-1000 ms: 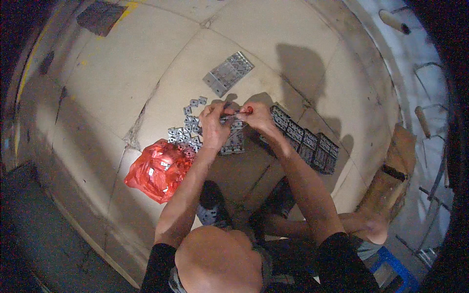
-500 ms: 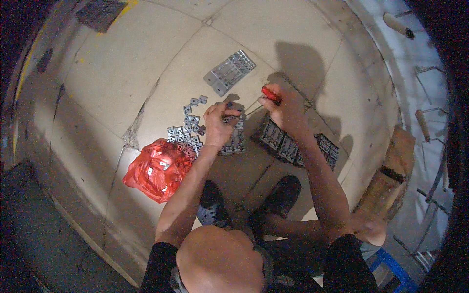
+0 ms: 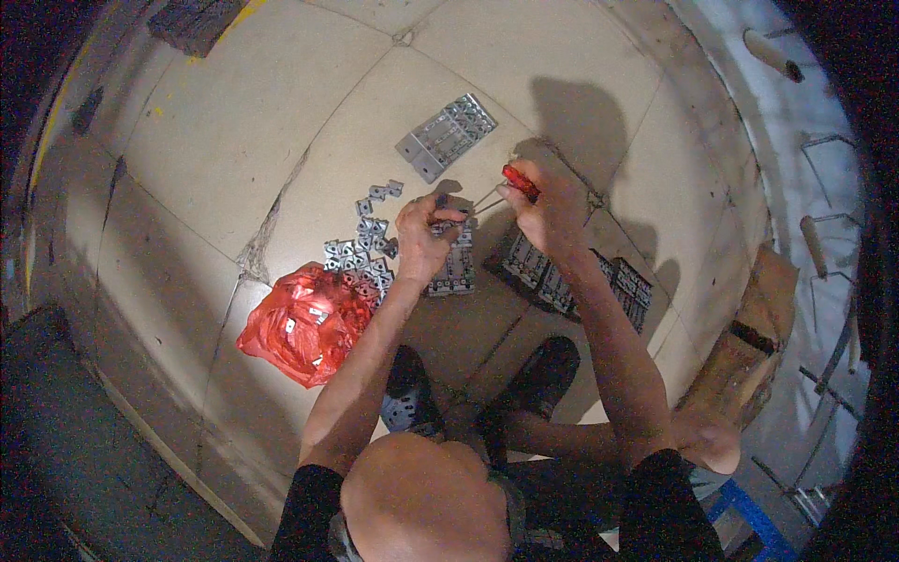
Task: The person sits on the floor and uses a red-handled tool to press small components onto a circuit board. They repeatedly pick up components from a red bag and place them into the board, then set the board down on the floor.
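The right hand is closed around the red handle of a thin tool, which looks like a screwdriver and points at the left hand. The left hand has its fingers bent over the top of a metal block on the floor, and I cannot tell if it is gripping a small part. The tool's tip is near the left fingers, but I can't see if it touches anything. If the tip slips, it could poke those fingers, because they are so near. A hard push from the side could make the block slide, as the floor looks smooth. A bumped left arm could knock the red bag and mix up the little plates just beside it. The bag is thin, shiny, crinkly plastic. The plates look like flat gray metal, mostly square with dark holes. The block is long, boxy and bumpy. More bumpy gray blocks stand in a row by the right arm, and another block lies past the hands.
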Demonstrator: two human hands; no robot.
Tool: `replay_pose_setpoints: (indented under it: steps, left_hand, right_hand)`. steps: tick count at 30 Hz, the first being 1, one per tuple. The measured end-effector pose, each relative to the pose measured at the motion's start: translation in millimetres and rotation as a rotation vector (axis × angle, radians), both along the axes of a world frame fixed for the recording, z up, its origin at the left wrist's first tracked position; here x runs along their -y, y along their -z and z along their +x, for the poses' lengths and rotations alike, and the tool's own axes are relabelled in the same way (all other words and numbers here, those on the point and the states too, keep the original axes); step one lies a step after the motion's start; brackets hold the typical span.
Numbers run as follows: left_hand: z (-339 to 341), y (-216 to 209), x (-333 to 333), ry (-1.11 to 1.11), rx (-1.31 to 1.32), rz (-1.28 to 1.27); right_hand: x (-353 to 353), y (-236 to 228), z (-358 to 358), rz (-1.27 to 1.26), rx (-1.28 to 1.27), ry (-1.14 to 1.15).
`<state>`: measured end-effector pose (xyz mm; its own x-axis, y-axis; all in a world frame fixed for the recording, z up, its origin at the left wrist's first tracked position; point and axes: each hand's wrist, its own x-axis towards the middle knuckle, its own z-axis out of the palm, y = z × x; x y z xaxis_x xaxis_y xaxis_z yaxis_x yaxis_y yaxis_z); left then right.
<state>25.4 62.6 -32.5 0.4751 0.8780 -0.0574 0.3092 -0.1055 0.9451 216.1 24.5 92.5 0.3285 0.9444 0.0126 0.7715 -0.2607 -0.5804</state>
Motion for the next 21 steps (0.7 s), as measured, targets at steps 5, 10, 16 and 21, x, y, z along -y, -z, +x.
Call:
replay_pose_setpoints:
  steps: [5, 10, 16, 21]
  left_hand:
    - [0, -1, 0, -0.007, 0.022, -0.027]
    - [2, 8, 1, -0.050, 0.022, -0.091]
    - [-1, 12, 8, -0.104, 0.006, 0.008]
    - [-2, 13, 6, -0.072, 0.111, -0.057]
  right_hand:
    - [-5, -14, -12, 0.067, 0.143, -0.358]
    - [-12, -26, -33, 0.104, 0.066, -0.512]
    - [-2, -18, -40, -0.089, -0.139, -0.300]
    - [8, 17, -25, -0.188, -0.726, -0.026]
